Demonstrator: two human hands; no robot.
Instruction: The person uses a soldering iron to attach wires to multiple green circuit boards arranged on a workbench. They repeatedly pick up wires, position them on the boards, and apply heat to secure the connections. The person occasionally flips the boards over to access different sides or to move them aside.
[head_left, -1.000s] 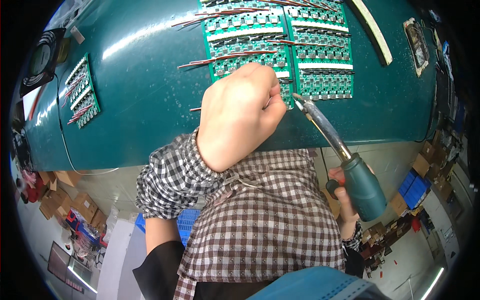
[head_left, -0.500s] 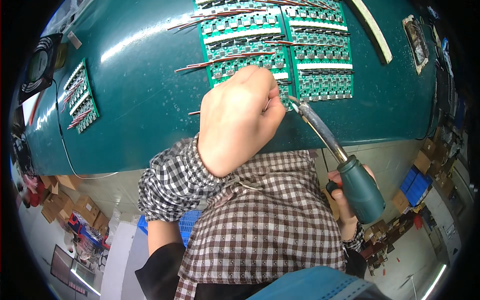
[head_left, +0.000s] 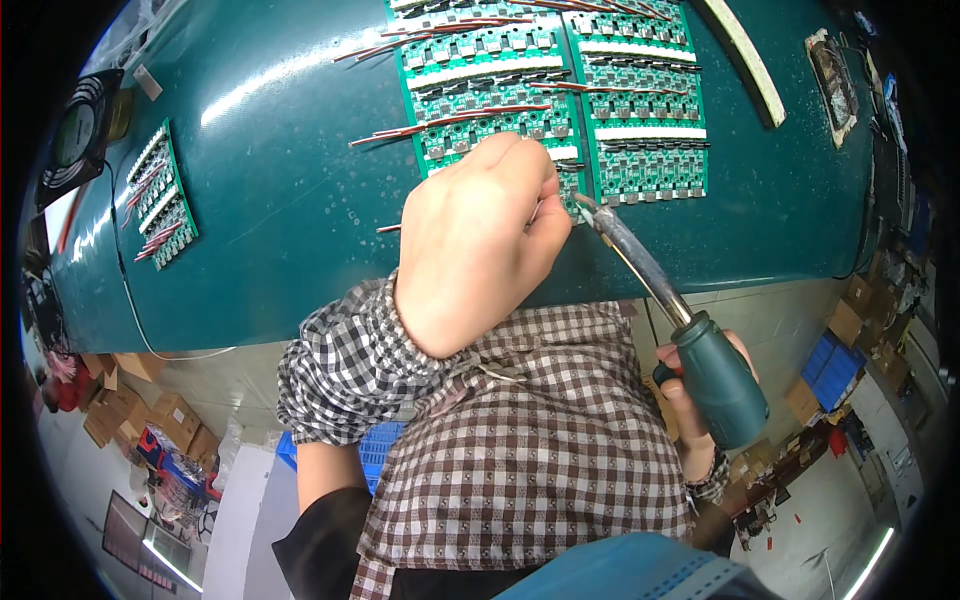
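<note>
My left hand (head_left: pixel 478 235) is closed in a pinch over the lower edge of the left green circuit board panel (head_left: pixel 485 75). A thin wire shows in the gap between its thumb and finger; the fingertips are partly hidden. My right hand (head_left: pixel 688 410) is wrapped round the dark green handle of a soldering iron (head_left: pixel 645 262), mostly behind that handle. The iron slants up and left, its bent tip at the panel's lower right corner, just right of my left fingertips. Whether the tip touches the board I cannot tell. Red and black wires (head_left: pixel 440 122) lie across the panel.
Beside it lies a second circuit board panel (head_left: pixel 650 165). A smaller board with wires (head_left: pixel 162 195) and a black fan (head_left: pixel 80 130) are on the left of the green table (head_left: pixel 280 260). A pale curved strip (head_left: pixel 745 65) and a worn block (head_left: pixel 832 88) lie right.
The soldering iron's tip has shifted slightly left and down, closer to my left fingertips. My left hand stays almost where it was.
</note>
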